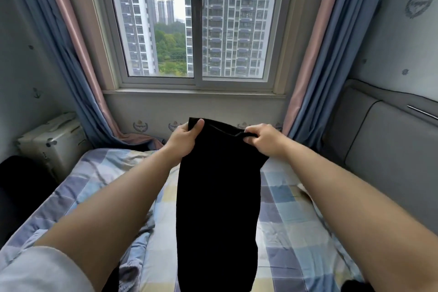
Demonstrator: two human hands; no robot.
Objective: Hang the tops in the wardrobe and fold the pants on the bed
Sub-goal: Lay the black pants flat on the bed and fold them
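**Black pants held up over the bed**

I see both arms stretched forward over the bed with the checked blue, yellow and white cover point(296, 208). Between the two hands hangs a pair of black cloth pants point(216, 197), folded lengthwise into one long dark strip. The top edge is up near the window sill and the lower part drops down toward me, out of the bottom of the picture.

My left hand point(186, 138) grips the left upper corner of the pants; the thumb lies over the front of the cloth and the other fingers are curled behind it. My right hand point(263, 138) pinches the right upper corner, fingers point(251, 131) curled tight around the waistband edge. Both hands are at nearly the same height, so the top edge is stretched almost level between them.

Behind the hands is a white-framed sliding window point(196, 31) with grey tower blocks outside. Blue and pink curtains point(78, 66) hang at both sides. A pale cream hard suitcase point(52, 142) stands at the left of the bed, and a grey padded headboard point(384, 144) is on the right.
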